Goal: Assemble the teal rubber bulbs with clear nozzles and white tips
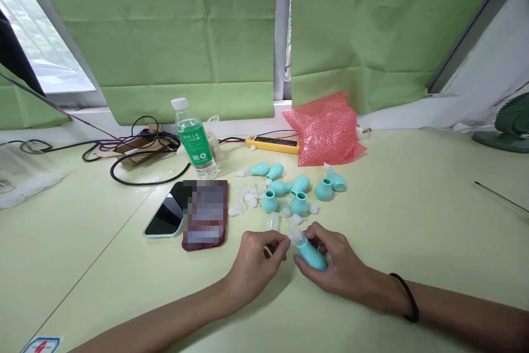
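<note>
My right hand (336, 256) is wrapped round a turquoise squeeze bulb (312, 255), tilted with its clear tip piece (295, 233) pointing up and left. The fingers of my left hand (261, 256) are pinched together right at that clear tip; whatever small part lies between them is too small to make out. Just beyond my hands lie several more turquoise bulbs, among them an open-necked bulb (299, 204) standing upright and another bulb (269, 202) beside it. Small translucent pieces (250, 199) are scattered among them, and a clear short tube (273, 222) stands near my left hand.
Two phones, a dark one (165, 212) and a red-cased one (205, 232), lie to the left. Behind them stands a water bottle (196, 144) near black cables (132, 182). A yellow device (273, 145), pink bubble wrap (328, 132), a thin metal rod (500, 197) and a green fan (512, 121) are also there.
</note>
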Tool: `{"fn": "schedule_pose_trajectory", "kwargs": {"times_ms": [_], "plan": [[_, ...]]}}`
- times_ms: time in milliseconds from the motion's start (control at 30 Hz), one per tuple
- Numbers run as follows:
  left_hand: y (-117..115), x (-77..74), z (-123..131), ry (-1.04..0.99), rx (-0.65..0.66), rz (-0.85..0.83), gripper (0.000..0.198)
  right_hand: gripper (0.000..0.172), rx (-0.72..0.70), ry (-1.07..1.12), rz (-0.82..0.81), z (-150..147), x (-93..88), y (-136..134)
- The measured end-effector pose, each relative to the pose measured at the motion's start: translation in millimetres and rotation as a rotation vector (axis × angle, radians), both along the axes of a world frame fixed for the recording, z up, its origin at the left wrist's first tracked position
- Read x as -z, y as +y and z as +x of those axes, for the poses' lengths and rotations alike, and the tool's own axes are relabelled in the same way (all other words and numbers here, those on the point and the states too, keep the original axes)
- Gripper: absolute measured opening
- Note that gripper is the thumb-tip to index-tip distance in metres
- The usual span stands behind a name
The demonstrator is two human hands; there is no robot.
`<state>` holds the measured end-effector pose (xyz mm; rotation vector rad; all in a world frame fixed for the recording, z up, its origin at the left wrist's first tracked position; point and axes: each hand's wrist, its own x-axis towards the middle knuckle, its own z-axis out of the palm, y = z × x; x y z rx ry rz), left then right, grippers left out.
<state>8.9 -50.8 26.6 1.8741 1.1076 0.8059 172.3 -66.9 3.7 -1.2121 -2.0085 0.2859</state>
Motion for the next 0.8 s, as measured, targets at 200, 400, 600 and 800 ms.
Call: {"fn": "schedule_pose_trajectory", "kwargs": {"times_ms": [200,400,600,800], "plan": [[2.5,1.7,2.2,-0.253,-0.071,-0.306,0.026,0.018,-0.017,-0.035,0.033,1.5,-0.7,1.6],[0.4,-1.7,3.9,-0.294,-0.066,-0.352,0.020,0.015,-0.067,-0.002,-0.010,1.4,-0.7,0.2],[7.1,-0.4,-3.5,-0.079,-0.075,0.178,0.009,0.015,-0.136,0.284,-0.202,3.6,-2.4,-2.3],[39.0,5.1,-16.9,0.213,-0.158,0.411,0.010,0.020,-0.165,0.335,-0.174,6.7,-5.8,-5.6]]}}
